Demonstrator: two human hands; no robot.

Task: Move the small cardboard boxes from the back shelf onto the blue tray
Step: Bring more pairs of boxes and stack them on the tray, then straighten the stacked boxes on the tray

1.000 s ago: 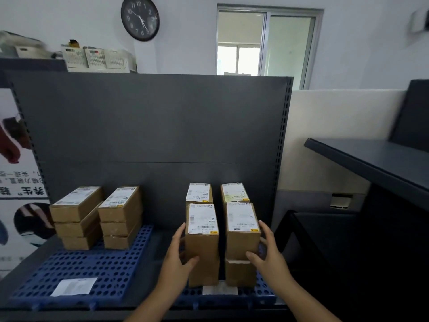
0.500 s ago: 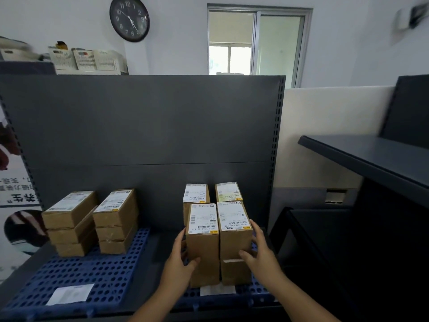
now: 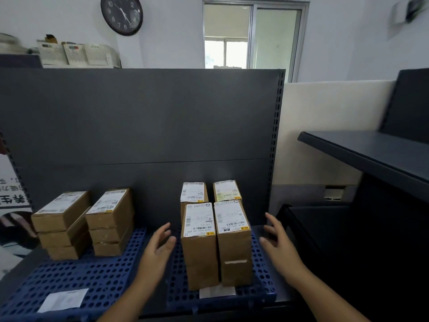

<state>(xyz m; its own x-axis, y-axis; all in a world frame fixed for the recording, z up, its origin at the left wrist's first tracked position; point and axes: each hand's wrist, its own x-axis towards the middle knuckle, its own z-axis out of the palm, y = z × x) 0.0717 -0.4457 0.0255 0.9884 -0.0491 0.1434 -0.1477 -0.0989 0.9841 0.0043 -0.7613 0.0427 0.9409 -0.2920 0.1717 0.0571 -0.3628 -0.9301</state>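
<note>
Two stacks of small cardboard boxes with white labels, the front left stack (image 3: 199, 247) and the front right stack (image 3: 234, 242), stand side by side on the right blue perforated tray (image 3: 260, 289). Two more labelled stacks (image 3: 210, 192) stand just behind them. My left hand (image 3: 157, 249) hovers open a little to the left of the front stacks, not touching. My right hand (image 3: 278, 240) hovers open to their right, also apart from the boxes. On the left blue tray (image 3: 76, 275) sit two further stacks of flat boxes (image 3: 86, 224).
A dark grey shelf back panel (image 3: 139, 126) rises behind the trays. A dark counter (image 3: 371, 154) juts in at the right with a lower dark shelf beneath. A white paper label (image 3: 63, 299) lies on the left tray. A clock and window are on the wall.
Both hands were pressed against the sides of the two front stacks; they have let go and moved outward. The stacks now stand together on the tray.
</note>
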